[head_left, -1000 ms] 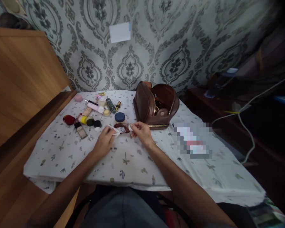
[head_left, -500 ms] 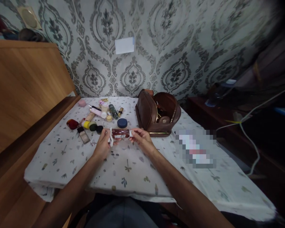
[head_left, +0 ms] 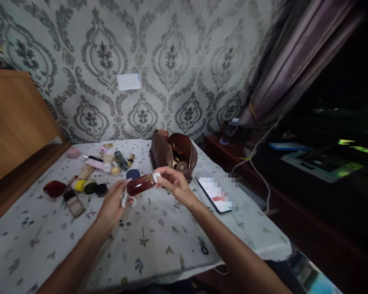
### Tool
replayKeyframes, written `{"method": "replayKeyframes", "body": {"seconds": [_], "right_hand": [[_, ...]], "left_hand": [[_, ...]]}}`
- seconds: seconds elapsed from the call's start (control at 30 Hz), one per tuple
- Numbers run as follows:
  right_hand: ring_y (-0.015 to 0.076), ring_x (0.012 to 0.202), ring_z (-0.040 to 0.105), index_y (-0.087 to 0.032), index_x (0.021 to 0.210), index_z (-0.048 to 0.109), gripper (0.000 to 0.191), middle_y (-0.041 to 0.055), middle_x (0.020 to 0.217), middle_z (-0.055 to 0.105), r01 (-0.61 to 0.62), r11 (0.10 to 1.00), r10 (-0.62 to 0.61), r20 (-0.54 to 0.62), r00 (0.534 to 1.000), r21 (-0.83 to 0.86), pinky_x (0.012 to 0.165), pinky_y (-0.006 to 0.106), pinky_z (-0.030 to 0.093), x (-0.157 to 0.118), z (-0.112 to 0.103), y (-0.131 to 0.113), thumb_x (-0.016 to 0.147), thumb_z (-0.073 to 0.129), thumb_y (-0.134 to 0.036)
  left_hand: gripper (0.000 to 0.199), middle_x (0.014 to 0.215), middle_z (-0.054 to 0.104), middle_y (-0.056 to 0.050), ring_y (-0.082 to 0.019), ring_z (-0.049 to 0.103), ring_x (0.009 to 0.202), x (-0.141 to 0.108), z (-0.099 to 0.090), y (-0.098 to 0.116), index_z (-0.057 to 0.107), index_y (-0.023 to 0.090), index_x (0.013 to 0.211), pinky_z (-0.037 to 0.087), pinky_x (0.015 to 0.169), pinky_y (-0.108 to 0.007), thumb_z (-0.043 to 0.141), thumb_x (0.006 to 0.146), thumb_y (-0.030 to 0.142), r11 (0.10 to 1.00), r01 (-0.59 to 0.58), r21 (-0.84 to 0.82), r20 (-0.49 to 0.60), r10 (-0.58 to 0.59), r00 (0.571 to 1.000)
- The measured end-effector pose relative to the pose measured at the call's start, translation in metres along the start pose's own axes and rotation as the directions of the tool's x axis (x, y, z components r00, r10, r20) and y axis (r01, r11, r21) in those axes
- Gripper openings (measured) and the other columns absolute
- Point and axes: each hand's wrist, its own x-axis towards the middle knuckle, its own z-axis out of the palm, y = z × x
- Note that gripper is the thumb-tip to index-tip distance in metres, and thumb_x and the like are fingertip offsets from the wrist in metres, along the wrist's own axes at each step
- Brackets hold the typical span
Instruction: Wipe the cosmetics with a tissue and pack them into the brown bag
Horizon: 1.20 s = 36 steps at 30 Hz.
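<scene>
Between my hands, above the table, is a small bottle of dark red liquid with a white cap, tilted with its cap end up to the right. My right hand pinches the white cap. At the other end, my left hand is closed on a white cloth or tissue pressed against the bottle's base. A round dark blue container lies just behind the bottle. The open brown leather bag stands behind my right hand; its inside is dark, with some gold-coloured items.
Several cosmetics lie at the left, among them a beige bottle, a yellow-banded tube, a dark green bottle and red-brown sunglasses. A phone lies at the right. White cable hangs beyond the table's right edge.
My view has swung to the right. The bottle has gone from level to tilted, its capped end raised. Both hands keep hold of it.
</scene>
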Motion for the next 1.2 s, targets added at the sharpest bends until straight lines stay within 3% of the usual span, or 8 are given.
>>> {"method": "replayKeyframes", "body": {"seconds": [0.17, 0.33, 0.4, 0.5, 0.67, 0.83, 0.97, 1.2], "right_hand": [[0.0161, 0.078, 0.064, -0.019, 0.103, 0.065, 0.039, 0.0043, 0.090, 0.069, 0.104, 0.925, -0.151, -0.103, 0.983, -0.366, 0.072, 0.029, 0.055, 0.009, -0.062, -0.063, 0.082, 0.071, -0.051], [0.0200, 0.086, 0.063, -0.019, 0.108, 0.065, 0.037, 0.0073, 0.097, 0.068, 0.177, 0.611, -0.307, -0.025, 0.951, -0.772, 0.076, 0.032, 0.051, 0.038, -0.113, -0.104, 0.090, 0.061, -0.051], [0.0201, 0.085, 0.062, -0.018, 0.107, 0.066, 0.035, 0.0083, 0.097, 0.067, 0.205, 0.445, -0.289, 0.077, 0.954, -0.871, 0.075, 0.032, 0.050, 0.051, -0.126, -0.112, 0.093, 0.056, -0.048], [0.0186, 0.082, 0.060, -0.015, 0.105, 0.065, 0.030, 0.0091, 0.096, 0.065, 0.293, 0.256, -0.141, 0.264, 0.954, -0.921, 0.075, 0.031, 0.047, 0.071, -0.137, -0.115, 0.096, 0.050, -0.040], [0.0163, 0.081, 0.056, -0.013, 0.102, 0.062, 0.025, 0.0085, 0.093, 0.063, 0.426, 0.216, 0.206, 0.467, 0.860, -0.879, 0.076, 0.029, 0.043, 0.099, -0.147, -0.109, 0.099, 0.044, -0.029], [0.0166, 0.084, 0.057, -0.013, 0.095, 0.063, 0.019, 0.0083, 0.092, 0.063, 0.442, 0.232, 0.454, 0.498, 0.739, -0.866, 0.077, 0.029, 0.041, 0.120, -0.145, -0.094, 0.098, 0.047, -0.021], [0.0150, 0.079, 0.057, -0.013, 0.090, 0.064, 0.015, 0.0075, 0.090, 0.063, 0.433, 0.205, 0.546, 0.470, 0.694, -0.878, 0.074, 0.028, 0.041, 0.127, -0.142, -0.084, 0.096, 0.050, -0.016], [0.0151, 0.082, 0.059, -0.012, 0.096, 0.067, 0.015, 0.0065, 0.091, 0.066, 0.426, 0.252, 0.587, 0.488, 0.647, -0.869, 0.075, 0.027, 0.041, 0.124, -0.142, -0.083, 0.093, 0.053, -0.011]], "left_hand": [[0.031, 0.071, 0.060, 0.004, -0.012, 0.058, 0.058, -0.001, 0.039, 0.018, 0.053, 0.023, 0.112, 0.039, 0.047, -0.018, 0.057, 0.087, 0.041, 0.871, -0.215, 0.442, 0.416, 0.014, 0.909], [0.050, 0.106, 0.071, -0.011, -0.025, 0.069, 0.089, 0.005, 0.100, 0.023, 0.040, 0.017, 0.143, 0.051, 0.077, -0.034, 0.044, 0.095, 0.029, 0.267, -0.689, 0.674, 0.709, 0.030, 0.704], [0.062, 0.111, 0.071, -0.016, -0.031, 0.070, 0.096, 0.010, 0.121, 0.019, 0.024, 0.012, 0.153, 0.051, 0.080, -0.039, 0.043, 0.095, 0.027, 0.029, -0.699, 0.715, 0.699, -0.049, 0.713], [0.066, 0.100, 0.075, -0.016, -0.033, 0.072, 0.091, 0.019, 0.135, 0.009, 0.015, 0.008, 0.155, 0.053, 0.076, -0.040, 0.041, 0.098, 0.029, -0.124, -0.663, 0.738, 0.644, -0.162, 0.748], [0.066, 0.099, 0.076, -0.012, -0.031, 0.073, 0.092, 0.034, 0.131, -0.001, 0.012, 0.013, 0.156, 0.054, 0.078, -0.040, 0.041, 0.099, 0.028, -0.106, -0.670, 0.735, 0.637, -0.230, 0.735], [0.063, 0.103, 0.076, -0.011, -0.030, 0.074, 0.091, 0.045, 0.126, -0.002, 0.017, 0.016, 0.155, 0.055, 0.079, -0.042, 0.042, 0.099, 0.027, -0.003, -0.664, 0.748, 0.637, -0.279, 0.719], [0.053, 0.110, 0.075, -0.010, -0.030, 0.074, 0.091, 0.050, 0.123, -0.009, 0.031, 0.018, 0.148, 0.057, 0.078, -0.043, 0.043, 0.097, 0.026, 0.090, -0.662, 0.744, 0.658, -0.275, 0.701], [0.051, 0.105, 0.076, -0.009, -0.029, 0.075, 0.085, 0.051, 0.121, -0.024, 0.034, 0.018, 0.145, 0.059, 0.073, -0.041, 0.046, 0.096, 0.024, 0.074, -0.697, 0.713, 0.688, -0.265, 0.675]]}}
